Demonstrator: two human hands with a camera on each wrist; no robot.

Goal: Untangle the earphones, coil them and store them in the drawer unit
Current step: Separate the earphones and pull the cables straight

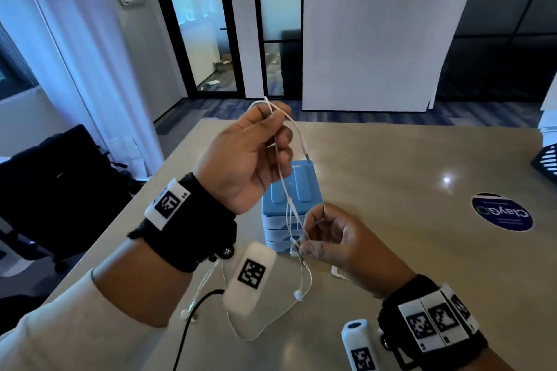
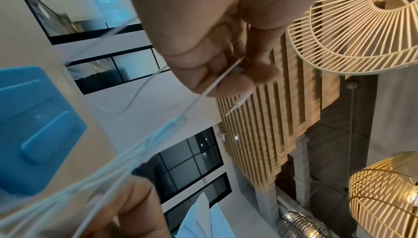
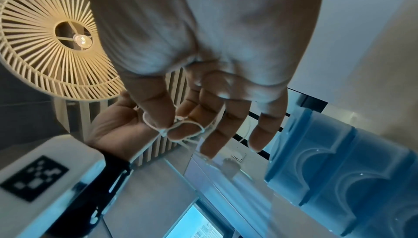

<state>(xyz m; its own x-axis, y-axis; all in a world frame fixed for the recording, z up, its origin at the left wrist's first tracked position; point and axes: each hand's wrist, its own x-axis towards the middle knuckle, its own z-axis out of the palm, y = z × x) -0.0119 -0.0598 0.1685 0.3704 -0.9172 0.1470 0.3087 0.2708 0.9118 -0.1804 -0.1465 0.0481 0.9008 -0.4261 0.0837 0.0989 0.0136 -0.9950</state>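
Observation:
White wired earphones (image 1: 284, 187) hang tangled between my two hands above the table. My left hand (image 1: 278, 129) is raised, its fingers curled round the upper cable, and the plug (image 1: 308, 156) dangles beside it. In the left wrist view the left hand (image 2: 226, 77) pinches the cable (image 2: 196, 102). Lower down, my right hand (image 1: 304, 245) pinches the knotted part, seen between thumb and forefinger in the right wrist view (image 3: 169, 129). One earbud (image 1: 298, 295) hangs below the knot. The blue drawer unit (image 1: 304, 187) stands on the table behind the hands, drawers closed.
The beige table (image 1: 391, 178) carries a round dark sticker (image 1: 501, 212) at the right and a black mesh basket (image 1: 545, 166) at the right edge. A black chair (image 1: 60, 190) stands left of the table. More white cable and earbuds (image 1: 184, 314) lie under my left wrist.

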